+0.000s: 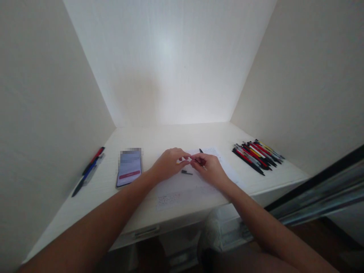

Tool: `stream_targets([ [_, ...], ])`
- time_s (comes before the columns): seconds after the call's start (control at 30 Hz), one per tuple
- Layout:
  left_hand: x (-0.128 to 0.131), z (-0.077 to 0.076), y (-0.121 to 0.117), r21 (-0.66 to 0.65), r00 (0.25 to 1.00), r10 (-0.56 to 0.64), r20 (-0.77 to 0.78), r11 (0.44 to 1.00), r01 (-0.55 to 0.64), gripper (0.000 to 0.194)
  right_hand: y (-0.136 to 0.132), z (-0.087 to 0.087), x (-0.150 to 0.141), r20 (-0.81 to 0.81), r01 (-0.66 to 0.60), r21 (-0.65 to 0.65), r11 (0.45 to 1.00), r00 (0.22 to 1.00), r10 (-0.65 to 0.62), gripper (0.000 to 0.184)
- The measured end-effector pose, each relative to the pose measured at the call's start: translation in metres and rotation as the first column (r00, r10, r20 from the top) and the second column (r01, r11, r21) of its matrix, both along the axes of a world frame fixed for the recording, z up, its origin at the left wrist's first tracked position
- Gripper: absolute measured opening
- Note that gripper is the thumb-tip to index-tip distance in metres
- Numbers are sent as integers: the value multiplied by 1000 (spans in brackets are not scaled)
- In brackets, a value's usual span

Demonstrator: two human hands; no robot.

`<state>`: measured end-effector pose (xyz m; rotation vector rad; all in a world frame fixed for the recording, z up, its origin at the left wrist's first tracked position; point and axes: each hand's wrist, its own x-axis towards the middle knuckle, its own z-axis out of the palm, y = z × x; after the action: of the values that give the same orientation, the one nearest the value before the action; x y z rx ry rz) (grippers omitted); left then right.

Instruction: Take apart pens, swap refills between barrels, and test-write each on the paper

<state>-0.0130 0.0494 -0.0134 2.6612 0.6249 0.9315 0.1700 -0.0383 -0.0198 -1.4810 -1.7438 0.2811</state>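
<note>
Now we pinch a slender piece [197,160] in our right hand [211,169], fingers nearly closed, while our left hand [168,164] curves its fingers slightly apart, hold unclear.

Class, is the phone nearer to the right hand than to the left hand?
No, the phone lies left of the left hand; the right hand is farther.

Left forearm [110,216] and right forearm [264,223] reach forward, bare, converging; left hand [169,163] arches, thumb and fingers extended inward; right hand [212,170] meets it, fingers curled in a pinch.
</note>
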Motion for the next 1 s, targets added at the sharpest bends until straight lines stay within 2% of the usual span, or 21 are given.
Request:
stream_targets([
  [0.2,0,0,-2,-36,999,-17,-27,999,16,21,6,-14,-1,-294,-33,-29,999,956,23,19],
  [0.33,3,1,-6,-87,999,-47,-21,995,45,19,4,-10,-2,-456,-91,-15,996,887,75,19],
  [0.5,6,0,-8,-29,999,-10,39,1000,11,17,1,-6,3,-628,-11,38,999,778,32,26],
  [0.7,6,0,-11,-45,995,-21,103,999,26,14,2,-13,9,-639,-39,53,998,767,64,35],
  [1.0,6,-3,-9,29,991,-72,110,997,69,11,5,-13,6,-651,-18,75,997,757,62,34],
])
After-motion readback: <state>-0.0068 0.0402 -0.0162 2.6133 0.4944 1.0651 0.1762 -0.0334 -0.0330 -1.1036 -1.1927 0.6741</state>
